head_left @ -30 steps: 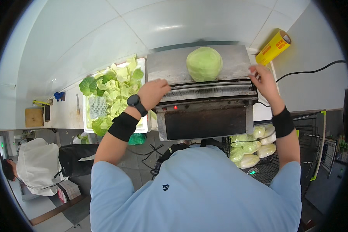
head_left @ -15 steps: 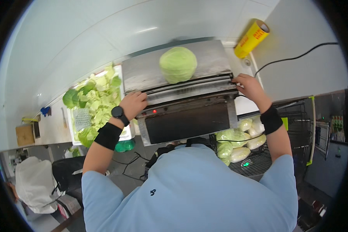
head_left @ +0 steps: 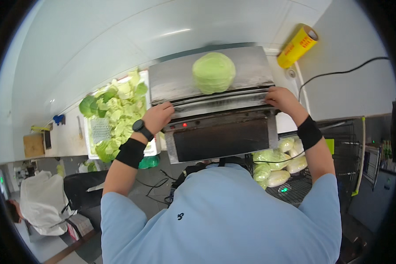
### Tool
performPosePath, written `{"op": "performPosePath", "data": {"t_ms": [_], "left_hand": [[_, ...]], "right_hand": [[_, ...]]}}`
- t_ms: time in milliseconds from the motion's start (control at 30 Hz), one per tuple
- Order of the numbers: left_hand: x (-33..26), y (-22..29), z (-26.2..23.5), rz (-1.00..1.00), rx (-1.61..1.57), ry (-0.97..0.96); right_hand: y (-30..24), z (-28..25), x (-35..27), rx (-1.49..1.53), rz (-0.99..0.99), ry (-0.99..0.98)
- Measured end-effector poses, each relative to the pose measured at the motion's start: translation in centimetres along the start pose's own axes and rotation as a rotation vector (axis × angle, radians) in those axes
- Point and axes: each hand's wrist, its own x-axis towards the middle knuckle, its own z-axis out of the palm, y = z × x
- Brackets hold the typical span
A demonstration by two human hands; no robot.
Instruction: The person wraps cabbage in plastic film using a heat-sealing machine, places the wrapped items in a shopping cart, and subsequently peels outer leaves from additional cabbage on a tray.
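A pale green cabbage [head_left: 214,72] rests on the metal top of a film-wrapping machine [head_left: 255,66]. At the left end of the machine's roller bar, my left hand [head_left: 159,117] has its fingers pinched together. My right hand [head_left: 286,100] pinches at the bar's other end. Between them runs a thin glossy strip of cling film [head_left: 220,105], though its edges are hard to make out. Nearer me lies the machine's dark heating plate [head_left: 222,140], with a red light lit at its left corner.
Left of the machine, loose cabbage leaves [head_left: 119,108] fill a white tray [head_left: 152,147]. A yellow roll [head_left: 297,46] leans in the back right corner beside a black cable [head_left: 339,71]. Wrapped vegetables [head_left: 277,178] lie on a wire rack below right. A person in white [head_left: 44,198] is at lower left.
My right hand's fingers have closed in and shifted slightly inward along the bar. My left hand has lifted a little at its end. The whole view has shifted slightly.
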Motion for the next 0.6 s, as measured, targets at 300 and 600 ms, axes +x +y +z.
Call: {"op": "performPosePath", "data": {"t_ms": [300,600], "left_hand": [[0.4,1.0,0.7,-0.264,-0.346,0.181],[-0.3,1.5,2.2,-0.296,-0.12,0.332]], "right_hand": [[-1.3,0.4,0.1,0.322,-0.021,0.361],[-2.4,1.7,-0.4,0.467,0.146,0.361]]}}
